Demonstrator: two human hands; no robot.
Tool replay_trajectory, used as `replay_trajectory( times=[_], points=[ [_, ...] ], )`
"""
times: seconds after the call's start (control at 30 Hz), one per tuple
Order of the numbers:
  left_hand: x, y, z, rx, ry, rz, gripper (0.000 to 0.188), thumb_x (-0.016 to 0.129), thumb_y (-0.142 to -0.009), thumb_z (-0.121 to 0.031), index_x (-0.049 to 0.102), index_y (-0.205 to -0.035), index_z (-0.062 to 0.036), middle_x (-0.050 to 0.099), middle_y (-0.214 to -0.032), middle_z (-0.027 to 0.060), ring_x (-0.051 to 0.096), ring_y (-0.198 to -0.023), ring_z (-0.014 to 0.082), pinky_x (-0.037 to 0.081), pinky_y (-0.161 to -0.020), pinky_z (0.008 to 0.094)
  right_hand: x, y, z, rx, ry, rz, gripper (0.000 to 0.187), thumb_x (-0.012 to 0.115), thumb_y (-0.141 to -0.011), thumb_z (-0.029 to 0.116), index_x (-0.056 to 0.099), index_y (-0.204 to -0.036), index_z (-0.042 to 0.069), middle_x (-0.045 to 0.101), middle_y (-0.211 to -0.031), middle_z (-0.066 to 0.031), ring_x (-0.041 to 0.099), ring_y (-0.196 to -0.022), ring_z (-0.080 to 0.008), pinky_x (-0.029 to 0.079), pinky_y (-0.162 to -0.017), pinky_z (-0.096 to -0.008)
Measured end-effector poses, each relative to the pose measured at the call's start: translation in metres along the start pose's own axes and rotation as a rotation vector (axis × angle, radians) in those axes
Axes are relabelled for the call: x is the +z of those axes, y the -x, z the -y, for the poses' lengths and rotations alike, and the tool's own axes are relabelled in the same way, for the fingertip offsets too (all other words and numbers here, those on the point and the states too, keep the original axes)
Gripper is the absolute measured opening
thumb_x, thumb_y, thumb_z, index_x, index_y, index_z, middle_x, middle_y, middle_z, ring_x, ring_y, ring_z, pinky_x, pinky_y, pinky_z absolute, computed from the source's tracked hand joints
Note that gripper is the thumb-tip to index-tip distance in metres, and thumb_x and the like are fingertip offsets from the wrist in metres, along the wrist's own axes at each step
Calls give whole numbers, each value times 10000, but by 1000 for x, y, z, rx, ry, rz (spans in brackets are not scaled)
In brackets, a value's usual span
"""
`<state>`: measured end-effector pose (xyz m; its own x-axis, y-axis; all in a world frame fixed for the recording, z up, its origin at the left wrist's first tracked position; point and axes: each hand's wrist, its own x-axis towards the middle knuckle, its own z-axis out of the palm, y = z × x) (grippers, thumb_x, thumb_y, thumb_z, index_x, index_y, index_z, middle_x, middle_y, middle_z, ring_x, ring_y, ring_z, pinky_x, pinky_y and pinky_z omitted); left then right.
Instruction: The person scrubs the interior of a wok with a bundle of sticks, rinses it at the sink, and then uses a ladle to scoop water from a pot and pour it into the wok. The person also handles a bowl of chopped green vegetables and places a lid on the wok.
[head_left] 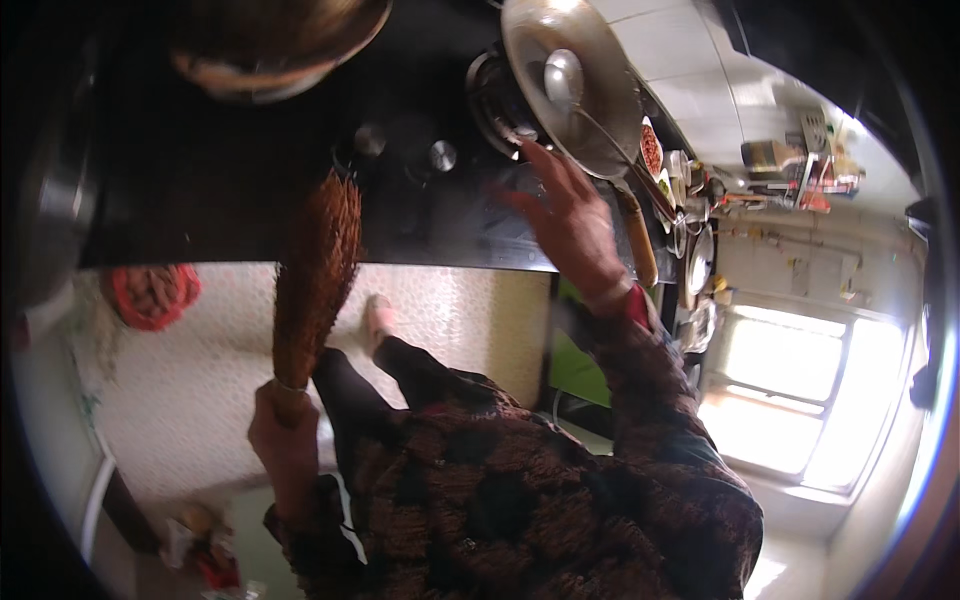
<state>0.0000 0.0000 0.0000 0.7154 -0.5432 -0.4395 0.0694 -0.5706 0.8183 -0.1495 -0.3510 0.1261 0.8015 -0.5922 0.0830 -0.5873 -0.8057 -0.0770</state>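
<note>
My left hand grips the bound end of a brown bristle whisk brush. Its bristles point away from me, and their tips reach over the front of the black stove. Fingers apart and slightly blurred, my right hand hovers over the stove's right side with nothing in it. Just beyond it, tilted, is a metal wok with a wooden handle. Inside the wok rests a long-handled metal ladle. A burner ring shows at the wok's left edge.
Two stove knobs, one silver knob being nearest, sit between my hands. A large blurred pan occupies the far left. Small dishes, including a dish of red pieces, line the right. A red bag lies on the floor.
</note>
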Motion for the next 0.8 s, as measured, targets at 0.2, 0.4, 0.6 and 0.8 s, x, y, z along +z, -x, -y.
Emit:
replay_trajectory(
  times=[0.2,0.4,0.6,0.8],
  points=[
    [14,-23,-51,332,253,210,136,648,-917,-32,549,-1011,-31,564,-852,-31,495,-775,47,439,-713,217,-61,93,-89,501,75,-37,566,752,-799,153,532,-1317,96,604,-1216,-137,564,-1164,-345,468,-972,-442],
    [34,-16,-136,335,415,501,228,646,-931,-83,522,-1109,-12,631,-932,73,624,-795,140,514,-782,291,-30,124,-149,625,-569,16,760,762,-799,138,375,-1452,104,583,-1272,-180,607,-1093,-289,498,-897,-388],
    [72,8,-223,263,490,667,395,639,-945,-208,496,-1246,4,652,-1002,139,673,-821,204,551,-803,336,-17,131,-115,507,-1056,25,834,698,-867,88,189,-1523,165,578,-1152,-218,618,-881,-228,526,-774,-357],
    [138,37,-288,314,440,731,463,591,-971,-235,465,-1337,19,645,-1043,167,673,-848,185,554,-802,321,-41,126,-81,388,-1440,172,834,662,-922,78,91,-1529,102,561,-856,-88,581,-709,-151,518,-642,-309]
  ],
)
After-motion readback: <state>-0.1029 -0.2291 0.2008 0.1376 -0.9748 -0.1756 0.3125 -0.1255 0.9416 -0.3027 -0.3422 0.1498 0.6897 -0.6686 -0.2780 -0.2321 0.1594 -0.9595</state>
